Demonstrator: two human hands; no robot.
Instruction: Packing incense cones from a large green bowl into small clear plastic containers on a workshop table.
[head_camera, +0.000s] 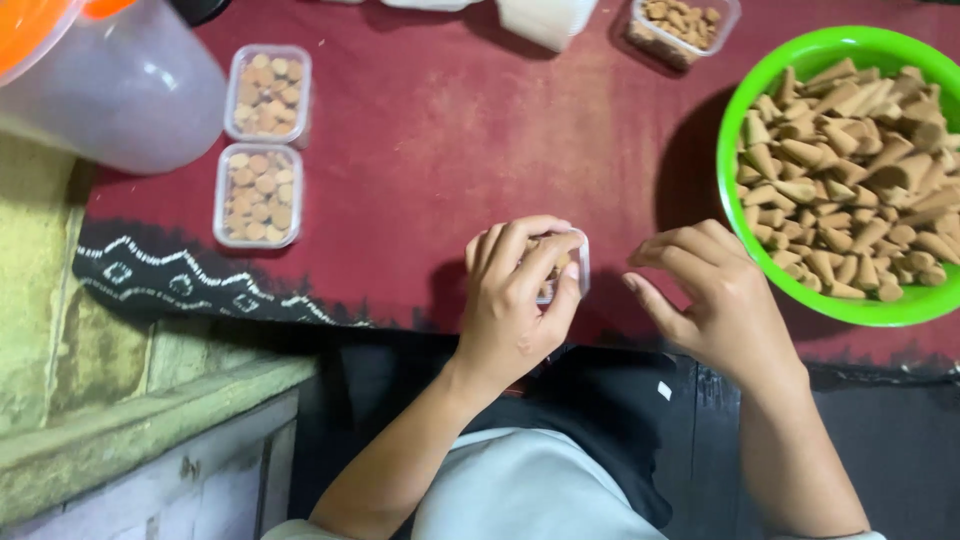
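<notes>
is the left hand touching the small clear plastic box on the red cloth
Touching. The head view shows the left hand with fingers wrapped over the small clear plastic box.

Two filled boxes (262, 140) lie far left on the cloth (430, 130); the bowl of cones (850, 170) sits right; a jug (110, 80) stands left of the boxes.

I see two filled clear boxes (262, 140) on the maroon cloth (440, 130), beside a translucent orange-lidded jug (120, 85).
</notes>
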